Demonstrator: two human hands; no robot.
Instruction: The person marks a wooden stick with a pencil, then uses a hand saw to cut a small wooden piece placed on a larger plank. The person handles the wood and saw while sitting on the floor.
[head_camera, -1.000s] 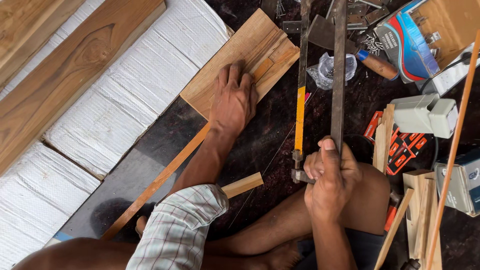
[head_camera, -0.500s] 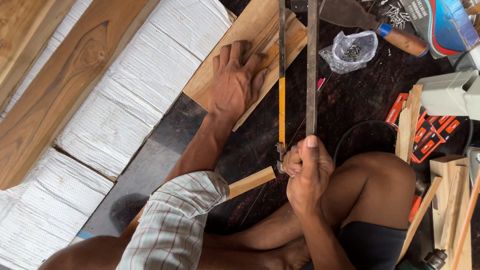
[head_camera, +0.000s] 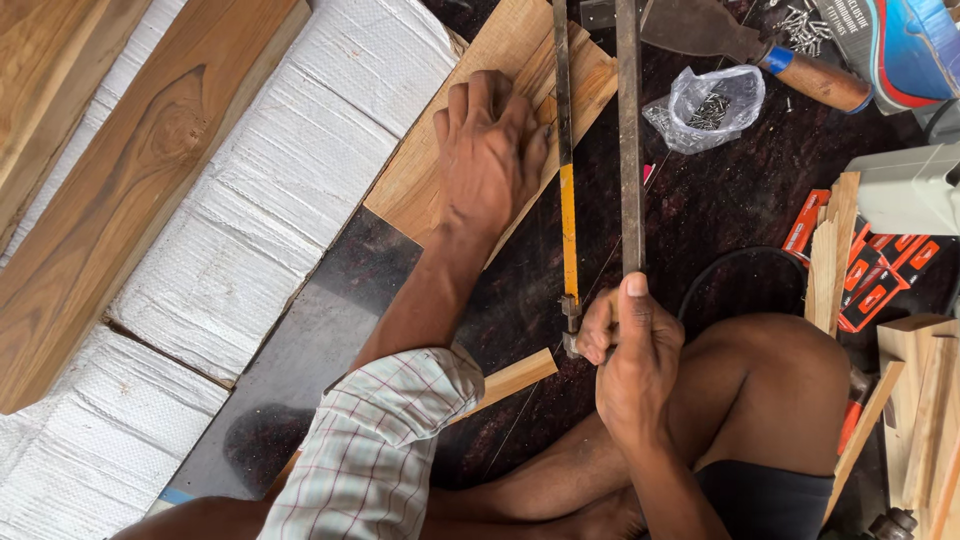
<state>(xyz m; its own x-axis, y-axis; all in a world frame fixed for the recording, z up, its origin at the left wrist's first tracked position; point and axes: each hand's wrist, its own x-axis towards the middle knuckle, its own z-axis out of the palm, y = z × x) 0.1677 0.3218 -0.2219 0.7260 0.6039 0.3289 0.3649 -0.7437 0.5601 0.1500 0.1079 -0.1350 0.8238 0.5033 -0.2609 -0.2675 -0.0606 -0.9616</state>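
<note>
While the wooden board (head_camera: 440, 180) lies on the dark floor (head_camera: 330, 330), the left hand (head_camera: 490, 150) presses flat on it, fingers spread. Since a moment ago, the hacksaw (head_camera: 590, 200) has drawn nearer the board's edge, its handle gripped by the right hand (head_camera: 625, 345). A nail bag (head_camera: 705, 105) lies beyond.

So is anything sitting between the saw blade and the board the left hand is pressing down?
Nothing visible. The blade already lies against the board beside the left hand; the right hand grips the saw's handle end.
</note>
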